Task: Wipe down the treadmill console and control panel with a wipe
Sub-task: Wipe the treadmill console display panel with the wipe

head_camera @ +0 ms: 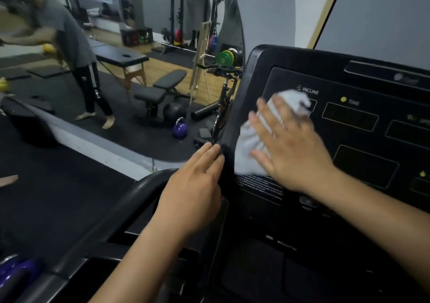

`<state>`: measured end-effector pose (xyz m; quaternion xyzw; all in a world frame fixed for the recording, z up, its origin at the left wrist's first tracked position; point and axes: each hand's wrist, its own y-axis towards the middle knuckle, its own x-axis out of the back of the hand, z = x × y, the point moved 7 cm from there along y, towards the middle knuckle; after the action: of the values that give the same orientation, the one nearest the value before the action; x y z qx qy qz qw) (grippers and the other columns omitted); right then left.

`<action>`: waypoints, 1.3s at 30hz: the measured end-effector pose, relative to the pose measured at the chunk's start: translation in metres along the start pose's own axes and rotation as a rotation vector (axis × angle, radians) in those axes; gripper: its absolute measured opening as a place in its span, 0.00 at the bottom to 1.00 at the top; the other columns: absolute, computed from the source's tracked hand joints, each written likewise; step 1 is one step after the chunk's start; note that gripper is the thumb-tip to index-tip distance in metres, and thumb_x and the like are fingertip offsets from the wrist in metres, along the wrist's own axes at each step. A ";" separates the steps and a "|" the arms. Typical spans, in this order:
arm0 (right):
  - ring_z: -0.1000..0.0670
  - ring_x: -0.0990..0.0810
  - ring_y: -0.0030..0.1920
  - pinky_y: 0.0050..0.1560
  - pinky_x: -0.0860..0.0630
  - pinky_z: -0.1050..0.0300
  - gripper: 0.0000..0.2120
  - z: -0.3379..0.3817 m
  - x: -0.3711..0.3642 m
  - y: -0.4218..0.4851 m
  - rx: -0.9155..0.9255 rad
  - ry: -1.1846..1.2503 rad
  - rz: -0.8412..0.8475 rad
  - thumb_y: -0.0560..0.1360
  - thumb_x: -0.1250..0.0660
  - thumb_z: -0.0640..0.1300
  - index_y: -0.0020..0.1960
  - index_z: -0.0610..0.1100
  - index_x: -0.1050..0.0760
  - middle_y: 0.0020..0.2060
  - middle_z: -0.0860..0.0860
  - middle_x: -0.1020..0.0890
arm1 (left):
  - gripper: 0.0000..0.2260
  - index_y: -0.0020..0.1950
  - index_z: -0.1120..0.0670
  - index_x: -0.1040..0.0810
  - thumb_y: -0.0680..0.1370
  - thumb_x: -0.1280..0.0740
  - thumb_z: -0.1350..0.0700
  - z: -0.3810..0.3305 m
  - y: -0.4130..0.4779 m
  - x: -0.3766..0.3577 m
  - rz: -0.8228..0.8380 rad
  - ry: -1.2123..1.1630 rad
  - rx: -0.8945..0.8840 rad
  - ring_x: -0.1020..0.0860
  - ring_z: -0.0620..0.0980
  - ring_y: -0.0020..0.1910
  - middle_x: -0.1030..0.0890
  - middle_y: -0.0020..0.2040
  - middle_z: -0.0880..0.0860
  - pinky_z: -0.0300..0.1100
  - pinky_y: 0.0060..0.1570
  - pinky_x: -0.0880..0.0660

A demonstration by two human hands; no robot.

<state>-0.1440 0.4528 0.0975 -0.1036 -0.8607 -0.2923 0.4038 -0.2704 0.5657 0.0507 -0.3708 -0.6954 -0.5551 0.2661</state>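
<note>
Nearest, the left hand [193, 193] braces flat-fingered on the console [363, 228] edge, while the right hand [290, 144], spread open, presses the wipe [249, 149] onto the panel's left side, unwiped panel stretching rightward.

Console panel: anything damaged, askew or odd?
Nothing stands out. The console panel looks intact, displays dark. The right hand presses the white wipe flat near the INCLINE label; the left hand rests on the console's left edge.

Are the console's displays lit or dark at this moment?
Dark. The display windows under INCLINE and TIME on the console show no digits, while the right hand presses the wipe against it.
</note>
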 end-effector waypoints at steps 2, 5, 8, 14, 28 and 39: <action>0.39 0.59 0.78 0.75 0.52 0.37 0.34 -0.003 0.007 0.028 -0.145 -0.013 0.000 0.80 0.53 0.62 0.79 0.45 0.54 0.79 0.42 0.54 | 0.23 0.65 0.64 0.23 0.70 0.42 0.66 0.001 0.002 0.002 -0.011 -0.009 0.002 0.29 0.58 0.71 0.24 0.68 0.60 0.51 0.60 0.23; 0.36 0.60 0.77 0.75 0.56 0.36 0.35 0.028 0.004 0.038 -0.139 0.012 0.013 0.79 0.54 0.61 0.79 0.45 0.54 0.78 0.40 0.55 | 0.26 0.67 0.65 0.24 0.70 0.46 0.66 -0.007 0.007 0.005 -0.054 -0.012 -0.037 0.30 0.58 0.71 0.25 0.69 0.61 0.47 0.65 0.29; 0.37 0.57 0.78 0.75 0.55 0.39 0.34 0.049 -0.006 0.018 0.008 0.036 0.036 0.76 0.52 0.54 0.79 0.42 0.49 0.79 0.41 0.51 | 0.29 0.72 0.63 0.29 0.70 0.46 0.65 -0.017 0.008 -0.013 0.010 -0.048 -0.072 0.33 0.56 0.74 0.31 0.74 0.59 0.45 0.64 0.27; 0.47 0.54 0.79 0.74 0.46 0.48 0.37 0.022 0.007 -0.007 0.000 0.256 0.062 0.75 0.37 0.52 0.78 0.41 0.47 0.79 0.45 0.51 | 0.24 0.72 0.64 0.31 0.77 0.46 0.61 -0.008 0.004 -0.033 0.066 -0.071 0.026 0.35 0.58 0.75 0.34 0.76 0.62 0.50 0.52 0.19; 0.47 0.49 0.78 0.73 0.39 0.44 0.29 0.025 -0.001 -0.041 -0.086 0.289 0.025 0.78 0.48 0.50 0.76 0.38 0.40 0.78 0.44 0.45 | 0.23 0.73 0.65 0.33 0.78 0.46 0.61 -0.033 0.047 -0.029 -0.048 -0.073 -0.153 0.39 0.59 0.77 0.31 0.73 0.62 0.51 0.73 0.36; 0.46 0.52 0.78 0.77 0.49 0.47 0.31 0.013 0.005 -0.050 -0.242 0.282 0.022 0.79 0.48 0.55 0.77 0.39 0.42 0.78 0.43 0.45 | 0.22 0.71 0.69 0.33 0.79 0.36 0.65 -0.038 0.051 -0.027 -0.119 -0.028 -0.118 0.38 0.66 0.75 0.32 0.72 0.69 0.57 0.70 0.34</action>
<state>-0.1757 0.4201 0.0737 -0.1188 -0.7530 -0.4011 0.5080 -0.2148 0.5282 0.0677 -0.3513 -0.6860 -0.6048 0.2005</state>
